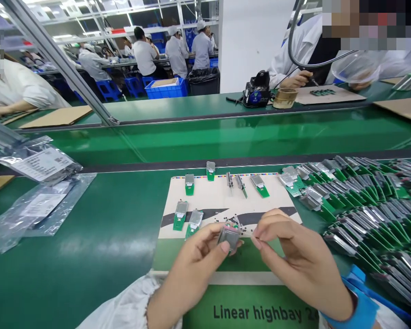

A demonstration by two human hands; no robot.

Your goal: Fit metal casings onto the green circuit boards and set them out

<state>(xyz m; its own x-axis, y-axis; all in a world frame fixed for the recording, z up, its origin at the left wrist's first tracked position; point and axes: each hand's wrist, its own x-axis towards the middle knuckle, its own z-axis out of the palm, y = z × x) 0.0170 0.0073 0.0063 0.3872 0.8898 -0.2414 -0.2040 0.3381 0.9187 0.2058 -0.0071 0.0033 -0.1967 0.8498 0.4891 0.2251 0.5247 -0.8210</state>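
My left hand (pixel 195 260) pinches a small grey metal module (pixel 229 237) with a pink-green end, held just above a printed cardboard sheet (pixel 205 214). My right hand (pixel 294 251) is closed in a pinch right beside the module, fingertips together at its right edge; what they hold is too small to make out. Tiny dark parts (pixel 234 220) lie scattered on the sheet behind the module. Several finished modules with green boards (pixel 180 214) lie on the sheet in two loose rows.
A big heap of green-board modules (pixel 366 210) fills the bench on the right. Clear plastic bags (pixel 37 192) lie at left. A green conveyor belt (pixel 226 137) runs across behind. A person across the belt holds a soldering tool (pixel 310 80); other workers sit far back.
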